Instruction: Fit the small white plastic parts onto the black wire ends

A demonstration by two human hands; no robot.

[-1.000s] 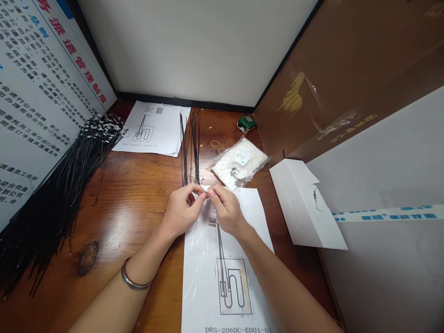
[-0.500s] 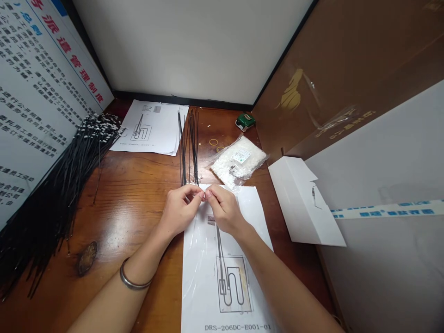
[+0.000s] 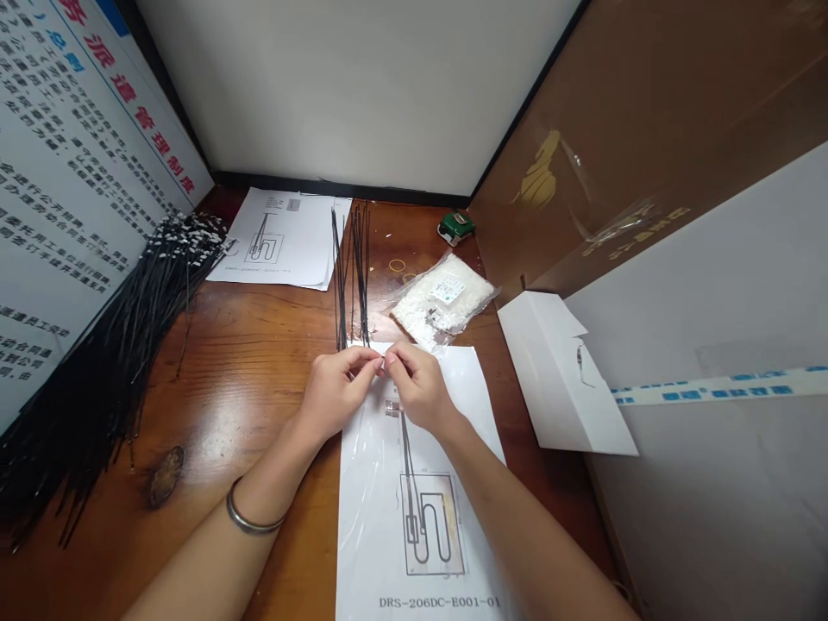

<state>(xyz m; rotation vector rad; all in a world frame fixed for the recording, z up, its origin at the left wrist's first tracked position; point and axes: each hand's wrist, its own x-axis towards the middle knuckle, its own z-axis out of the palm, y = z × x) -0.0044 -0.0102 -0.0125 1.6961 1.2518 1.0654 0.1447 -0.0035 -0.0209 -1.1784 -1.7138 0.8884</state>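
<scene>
My left hand [image 3: 337,386] and my right hand [image 3: 419,385] meet fingertip to fingertip over the top edge of a printed drawing sheet [image 3: 368,535]. Each is closed in a pinch. Whatever sits between the fingertips is too small and too covered to name. Just beyond my knuckles, several thin black wires [image 3: 360,276] lie lengthwise on the table. A clear bag of small white parts [image 3: 446,297] rests past my right hand, close to the sheet's top edge.
At the left lies a large bundle of black wires with white ends [image 3: 129,336]. Another printed sheet [image 3: 291,250] is at the back. A green tape measure [image 3: 456,227] sits near the brown box [image 3: 601,121]. A folded white card [image 3: 562,379] stands at the right.
Both hands hold nearly the same pinched pose at the same spot. The view has shifted slightly; nothing on the table has visibly moved.
</scene>
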